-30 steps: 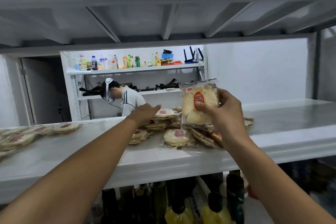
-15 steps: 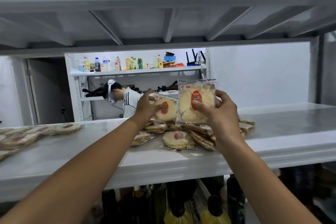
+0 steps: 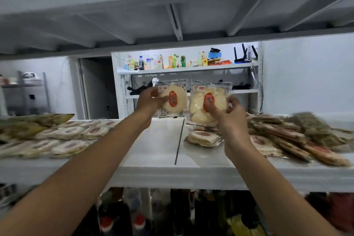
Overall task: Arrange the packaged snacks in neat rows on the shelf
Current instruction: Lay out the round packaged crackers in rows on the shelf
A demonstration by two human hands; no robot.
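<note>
Both hands are up over the middle shelf (image 3: 159,145), one cracker pack in each, upright with the label side facing us.

Left hand (image 3: 148,100) grips the left pack (image 3: 175,101) by its left edge, thumb across the front and fingers curled behind. It holds a whole round cracker with a red oval label.

Right hand (image 3: 229,119) pinches the right pack (image 3: 204,104) at its lower right. Thumb sits on the front by the red label, fingers wrap round the back edge. The contents look broken into pieces.

The packs sit side by side, and neither rests on the board. We can't tell if their edges actually meet.

On the shelf:
- Left stretch carries flat cracker packs (image 3: 65,140) laid overlapping in rows, blurred.
- Right stretch has a loose heap of packs (image 3: 287,138), several tilted and stacked on each other.
- One flat pack (image 3: 203,138) lies just below our right hand, at the heap's left edge.
- Between the two groups there's a bare patch of board, with a dark seam (image 3: 179,140) running front to back.

Below the shelf are bottles (image 3: 134,218), some with red caps, all dim.

Behind it, a white rack (image 3: 122,90) holds drink bottles (image 3: 172,61) on its top level. A black router (image 3: 244,56) with antennas sits at the right end.
</note>
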